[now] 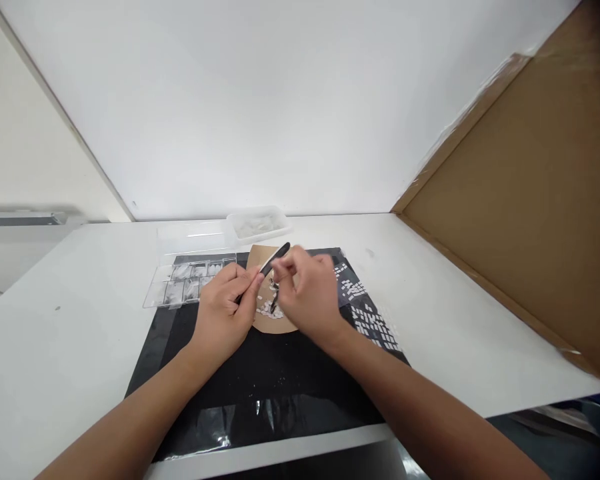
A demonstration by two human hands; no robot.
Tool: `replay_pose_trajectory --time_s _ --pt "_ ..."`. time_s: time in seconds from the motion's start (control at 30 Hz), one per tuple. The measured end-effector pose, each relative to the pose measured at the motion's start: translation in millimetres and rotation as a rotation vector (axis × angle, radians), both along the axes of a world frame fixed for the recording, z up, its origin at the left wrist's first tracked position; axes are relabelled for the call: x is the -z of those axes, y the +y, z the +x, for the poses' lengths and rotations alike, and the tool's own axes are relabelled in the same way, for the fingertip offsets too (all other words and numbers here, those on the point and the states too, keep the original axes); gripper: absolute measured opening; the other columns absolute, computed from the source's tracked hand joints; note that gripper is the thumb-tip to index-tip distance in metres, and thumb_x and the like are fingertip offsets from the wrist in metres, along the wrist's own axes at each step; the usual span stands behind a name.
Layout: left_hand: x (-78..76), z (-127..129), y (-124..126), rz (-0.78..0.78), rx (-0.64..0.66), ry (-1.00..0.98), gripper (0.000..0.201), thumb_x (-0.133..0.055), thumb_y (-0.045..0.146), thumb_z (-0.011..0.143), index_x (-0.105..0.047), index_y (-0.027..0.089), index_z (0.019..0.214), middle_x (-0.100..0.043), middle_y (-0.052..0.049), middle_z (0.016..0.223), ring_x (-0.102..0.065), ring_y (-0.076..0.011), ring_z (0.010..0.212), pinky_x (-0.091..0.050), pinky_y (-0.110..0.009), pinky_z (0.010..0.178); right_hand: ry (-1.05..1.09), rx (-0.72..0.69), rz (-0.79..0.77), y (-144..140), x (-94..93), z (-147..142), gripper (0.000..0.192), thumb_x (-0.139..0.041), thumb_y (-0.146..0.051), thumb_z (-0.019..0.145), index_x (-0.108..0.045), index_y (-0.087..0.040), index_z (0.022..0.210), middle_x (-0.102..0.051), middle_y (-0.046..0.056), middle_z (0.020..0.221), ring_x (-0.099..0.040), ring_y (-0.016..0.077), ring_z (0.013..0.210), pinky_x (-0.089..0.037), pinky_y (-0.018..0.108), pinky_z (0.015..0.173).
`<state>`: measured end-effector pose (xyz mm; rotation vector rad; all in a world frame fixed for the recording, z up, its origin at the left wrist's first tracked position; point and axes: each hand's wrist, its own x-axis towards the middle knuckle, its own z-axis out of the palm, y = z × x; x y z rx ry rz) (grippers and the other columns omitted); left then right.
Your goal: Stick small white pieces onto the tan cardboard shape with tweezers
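Both hands meet over the middle of the bench (55,347), approx above a black mat (260,380). Left hand (225,310) is closed on a slim black tool (275,259), prob. a nail file, gripped by its lower end w/ thumb and fingers; the tool slants up and to the right, its tip clear of the hand. Right hand (307,293) has fingers pinched together right at the tool's upper part, touching or just beside it; whatever sits in the pinch is too small to tell, so can't say if it holds anything.

Under the hands lies a tan card (265,320) on the mat, w/ a cluster of small white pieces (267,310) on it, partly hidden by the fingers. Below the right fingertips a small dark bit hangs, unclear what.

Left of the hands: a clear compartment box (180,283), lid open, w/ pale items in the cells. Behind it, near the wall, a shallow clear tray (257,223). Right of the hands, rows of tiny white squares (370,320) on the mat's right edge. A brown cardboard panel (530,220) leans at the bench's right side, well apart from the hands.
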<state>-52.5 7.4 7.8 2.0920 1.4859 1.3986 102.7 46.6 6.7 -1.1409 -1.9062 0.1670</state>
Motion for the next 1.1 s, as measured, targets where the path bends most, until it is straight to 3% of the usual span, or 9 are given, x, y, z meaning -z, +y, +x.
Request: replay_pose_trajectory --time_s 0.17,0.3,0.47,1.1 --pt "1.3 -0.5 -0.2 -0.005 -0.015 -0.003 0.032 -0.054 0.024 0.100 -0.069 0.017 0.072 -0.051 0.001 0.066 -0.050 -0.0107 0.061 -0.042 -0.025 0.061 -0.010 -0.046 -0.031 0.6 -0.3 0.6 0.019 -0.054 -0.021 0.097 -0.050 -0.022 0.079 -0.070 -0.005 0.071 -0.060 0.0134 0.059 -0.033 0.036 0.082" --pt "2.4 -2.1 1.1 -0.014 -0.031 0.000 0.037 -0.054 0.025 0.100 -0.067 0.017 0.066 -0.050 0.001 0.065 -0.049 -0.0105 0.060 -0.041 -0.026 0.061 0.016 0.006 -0.003 1.9 4.7 -0.9 0.018 -0.054 -0.021 0.097 -0.051 -0.022 0.080 -0.071 -0.003 0.073 -0.062 0.0148 0.064 -0.033 0.037 0.082" --pt "1.4 -2.4 0.8 0.000 -0.022 -0.006 0.034 -0.055 0.024 0.099 -0.070 0.017 0.070 -0.050 0.001 0.064 -0.050 -0.0108 0.060 -0.042 -0.026 0.061 0.007 -0.034 -0.022 3.0 7.7 -0.8 0.019 -0.055 -0.022 0.098 -0.052 -0.022 0.079 -0.071 -0.004 0.074 -0.062 0.0142 0.063 -0.033 0.037 0.082" --pt "0.2 0.5 0.0 0.017 -0.023 -0.054 0.046 -0.055 0.023 0.099 -0.057 0.017 0.053 -0.049 0.000 0.064 -0.050 -0.0110 0.061 -0.043 -0.026 0.063 0.069 -0.026 -0.003 2.9 1.5 -0.7 0.018 -0.055 -0.023 0.098 -0.052 -0.022 0.080 -0.072 -0.004 0.074 -0.065 0.0152 0.065 -0.034 0.037 0.081"
